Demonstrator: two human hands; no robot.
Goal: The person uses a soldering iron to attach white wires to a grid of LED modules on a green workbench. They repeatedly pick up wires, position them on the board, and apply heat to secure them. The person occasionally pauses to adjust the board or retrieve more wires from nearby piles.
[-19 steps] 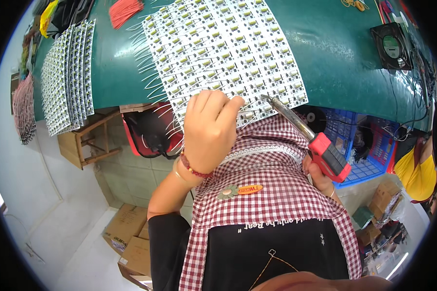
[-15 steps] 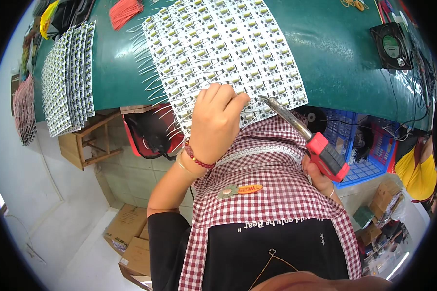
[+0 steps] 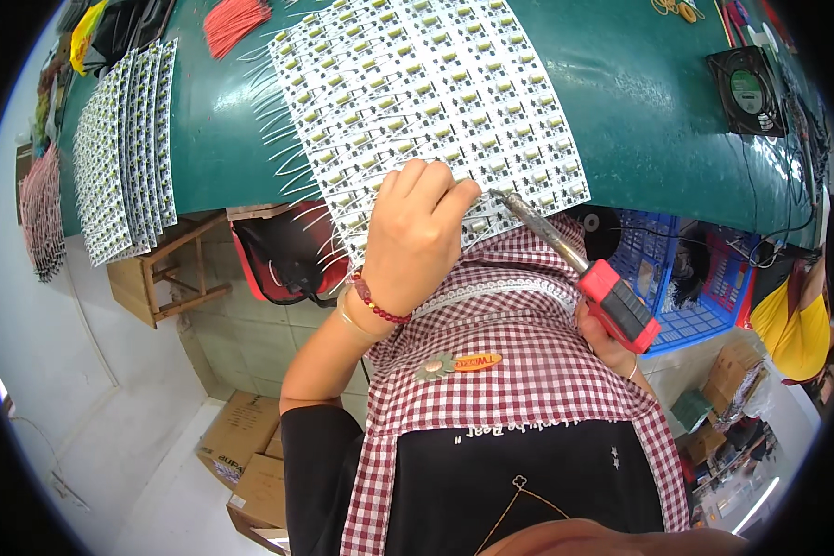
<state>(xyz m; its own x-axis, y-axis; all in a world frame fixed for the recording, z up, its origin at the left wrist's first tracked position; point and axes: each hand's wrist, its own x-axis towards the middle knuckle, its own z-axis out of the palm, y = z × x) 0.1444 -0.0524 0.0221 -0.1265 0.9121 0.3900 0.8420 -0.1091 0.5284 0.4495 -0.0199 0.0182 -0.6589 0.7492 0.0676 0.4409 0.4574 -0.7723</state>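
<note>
A large white circuit board panel, set with rows of small components, lies at the table's near edge and juts over it. White wires fan out past its left side. My left hand rests over the panel's near part, thumb and fingers pinched; what they hold is hidden. In my right hand, partly behind the handle, is a soldering iron with a red and black grip. Its tip points up and left, close to my left fingertips at the panel's surface.
Further panels stand overlapped at the left of the green table. Red wires lie behind them, to the right. A black fan sits at the far right. Beneath the edge are a black spool and blue crates.
The soldering iron has shifted slightly left, its tip now nearer my left fingertips and the panel. My left hand stays pinched in almost the same place.
</note>
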